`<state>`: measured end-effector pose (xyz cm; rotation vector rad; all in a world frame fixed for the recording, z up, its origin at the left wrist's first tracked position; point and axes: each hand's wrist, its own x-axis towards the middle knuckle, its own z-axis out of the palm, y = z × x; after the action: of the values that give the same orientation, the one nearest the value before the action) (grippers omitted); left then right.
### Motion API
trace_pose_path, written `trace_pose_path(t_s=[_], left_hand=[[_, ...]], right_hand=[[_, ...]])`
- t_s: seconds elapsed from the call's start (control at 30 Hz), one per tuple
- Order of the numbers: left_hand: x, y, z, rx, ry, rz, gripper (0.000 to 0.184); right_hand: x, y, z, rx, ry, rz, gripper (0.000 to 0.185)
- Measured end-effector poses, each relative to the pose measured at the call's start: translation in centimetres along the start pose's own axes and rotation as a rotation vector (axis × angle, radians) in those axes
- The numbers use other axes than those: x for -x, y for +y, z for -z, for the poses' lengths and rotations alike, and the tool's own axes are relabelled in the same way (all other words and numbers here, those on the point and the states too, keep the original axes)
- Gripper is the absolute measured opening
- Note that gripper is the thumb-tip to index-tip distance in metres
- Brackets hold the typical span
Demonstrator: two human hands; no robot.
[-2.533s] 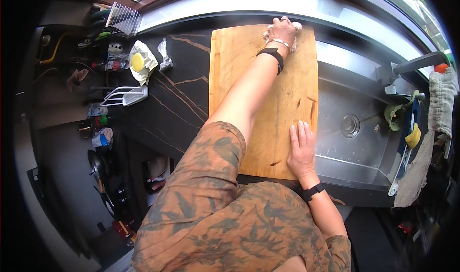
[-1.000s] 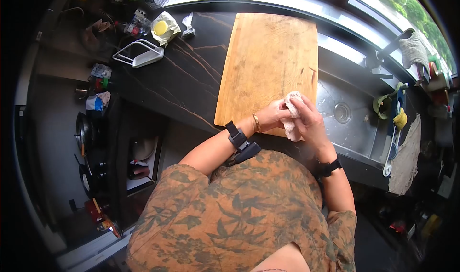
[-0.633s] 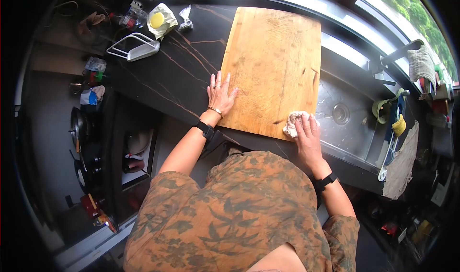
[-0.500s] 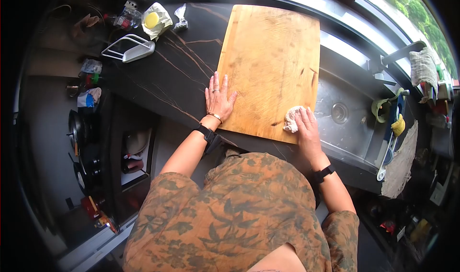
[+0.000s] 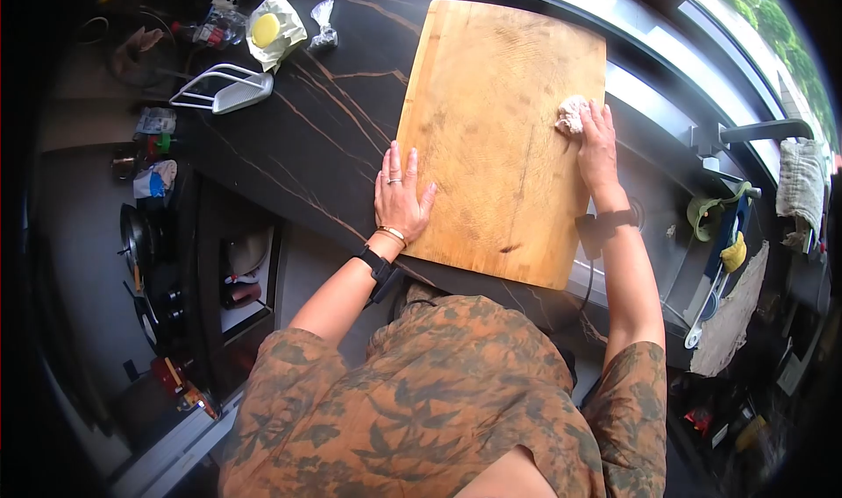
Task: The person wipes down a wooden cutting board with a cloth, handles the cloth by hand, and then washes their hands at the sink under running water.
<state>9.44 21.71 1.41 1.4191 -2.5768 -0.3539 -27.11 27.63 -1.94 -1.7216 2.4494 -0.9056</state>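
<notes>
A large wooden board lies on the dark veined counter, its right side over the edge of the sink. My left hand rests on the board's left edge near its lower corner, fingers spread, holding nothing. At the board's right edge, my right hand presses a crumpled whitish cloth against the wood. The fingers of this hand lie together over part of the cloth.
Left on the counter are a white rack, a yellow round thing on crumpled paper and a small plastic bag. To the right are the metal sink, a faucet and hanging utensils.
My right hand has moved with the cloth from the board's near right corner up along its right edge. Earlier both hands held the cloth together; my left hand now stays on the left edge.
</notes>
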Motion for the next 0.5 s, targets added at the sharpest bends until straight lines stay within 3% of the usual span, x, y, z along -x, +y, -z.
trace_pose_path(t_s=[0.23,0.5], left_hand=[[-0.1,0.1,0.0,-0.027,0.004,0.003,0.073],[0.1,0.0,-0.4,-0.044,0.054,-0.004,0.072]], right_hand=[[-6.1,1.6,-1.4,0.182,-0.06,-0.058,0.043],[3.0,-2.5,2.8,0.055,-0.131,0.144,0.047]])
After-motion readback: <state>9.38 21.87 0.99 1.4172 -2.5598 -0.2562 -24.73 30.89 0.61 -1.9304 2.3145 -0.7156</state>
